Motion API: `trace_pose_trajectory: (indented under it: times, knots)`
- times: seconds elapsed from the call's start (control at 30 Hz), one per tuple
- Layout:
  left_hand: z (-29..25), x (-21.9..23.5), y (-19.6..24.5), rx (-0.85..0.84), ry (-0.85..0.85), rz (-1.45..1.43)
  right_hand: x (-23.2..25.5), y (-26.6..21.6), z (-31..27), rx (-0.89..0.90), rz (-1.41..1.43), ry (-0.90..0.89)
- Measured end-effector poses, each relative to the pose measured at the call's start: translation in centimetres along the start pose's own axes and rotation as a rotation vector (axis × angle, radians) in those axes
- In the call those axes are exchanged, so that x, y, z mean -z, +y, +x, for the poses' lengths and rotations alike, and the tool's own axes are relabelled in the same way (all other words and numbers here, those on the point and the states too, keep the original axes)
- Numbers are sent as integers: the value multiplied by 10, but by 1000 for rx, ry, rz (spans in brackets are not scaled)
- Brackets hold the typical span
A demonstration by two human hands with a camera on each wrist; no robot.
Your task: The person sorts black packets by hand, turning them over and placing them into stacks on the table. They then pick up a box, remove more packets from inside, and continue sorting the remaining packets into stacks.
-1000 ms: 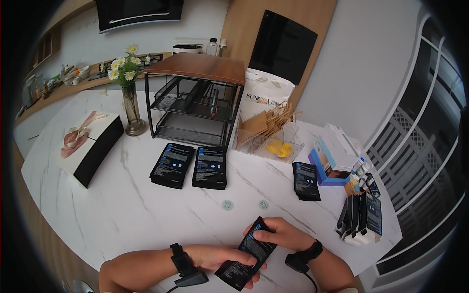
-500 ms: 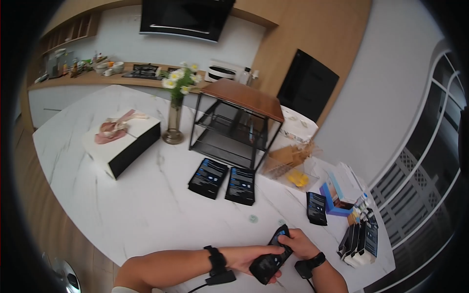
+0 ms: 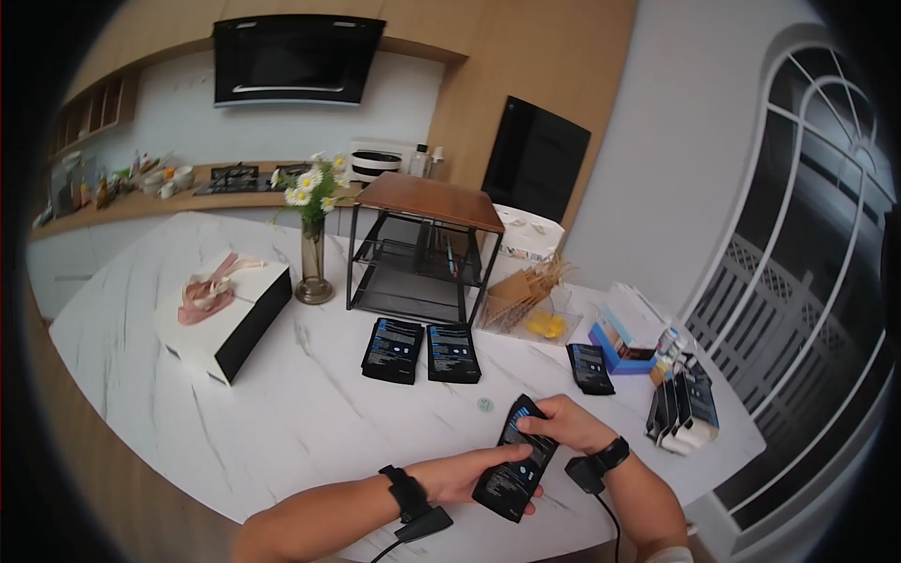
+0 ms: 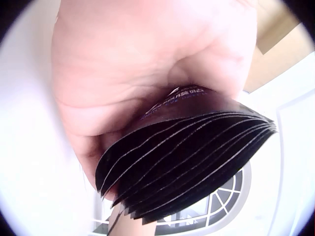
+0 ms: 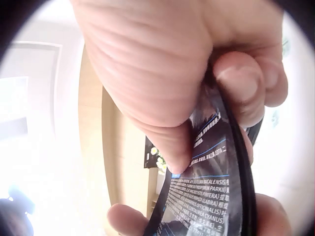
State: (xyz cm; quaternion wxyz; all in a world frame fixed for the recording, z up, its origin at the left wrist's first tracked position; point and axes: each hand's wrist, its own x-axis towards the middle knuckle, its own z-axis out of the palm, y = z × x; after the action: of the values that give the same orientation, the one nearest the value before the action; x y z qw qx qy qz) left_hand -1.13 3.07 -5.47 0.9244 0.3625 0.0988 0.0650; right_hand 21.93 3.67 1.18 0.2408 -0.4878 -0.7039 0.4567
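Note:
Both hands hold a stack of black printed sachets over the near part of the table. My left hand grips its lower end, thumb across the printed face and fingertips showing at the far side. In the left wrist view the layered sachet edges fan slightly apart below the palm. My right hand pinches the upper end, thumb on the front. The right wrist view shows small white text on the top sachet. Two similar sachet piles, a left one and a right one, lie side by side beyond the hands.
Another sachet pile lies right, near a blue-and-white box and upright black-and-white boxes. Behind stand a wood-topped rack, a flower vase and a clear bin. A ribboned box sits left.
The head view has swung and tilted, showing more of the kitchen. Both hands keep their hold on the sachet stack, its printed face now turned more toward the head camera.

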Motion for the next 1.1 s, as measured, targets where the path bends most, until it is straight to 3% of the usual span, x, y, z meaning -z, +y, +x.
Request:
trace_pose_trajectory:
  times: [0.1, 0.17, 0.37, 0.5, 0.57, 0.63, 0.67, 0.7, 0.77, 0.8, 0.83, 0.97, 1.03, 1.1]
  knots:
    - [-32, -13, 5, -17, -16, 3, -12, -20, 10, 113, -7, -53]
    - [-48, -16, 5, -166, -138, -127, -20, -28, 15, 163, 51, -50]
    - [-54, -5, -3, -98, -106, -260, -28, -15, 29, 228, -4, -131]
    - [-49, -4, -3, -19, 30, -204, -32, -1, 32, 263, 3, -56]
    - [-46, -5, -4, -46, 197, -38, -37, 14, 32, 200, 141, -61]
    - [-42, 5, -13, -75, 292, -65, -43, 28, 28, 271, 418, 270]
    - [-43, -1, -12, -118, 352, -32, -41, 32, 22, 153, 489, 243]
    - [-41, -5, -11, -164, 415, -1, -43, 35, 15, 151, 483, 233]
    - [-36, -6, -9, -223, 440, -33, -50, 43, 6, 65, 787, 272]
    - [-35, -8, -5, -244, 473, -34, -47, 56, 1, 54, 748, 84]
    - [-34, -12, -1, -261, 509, -35, -52, 72, -3, 120, 770, 11]
    - [-19, -18, 7, -262, 570, -66, -67, 53, -16, 184, 661, -24]
    - [-11, -11, 6, -237, 559, -73, -66, 40, -14, 324, 572, 19]
    - [-6, -1, 2, -236, 468, -74, -61, 47, -13, 276, 577, 38]
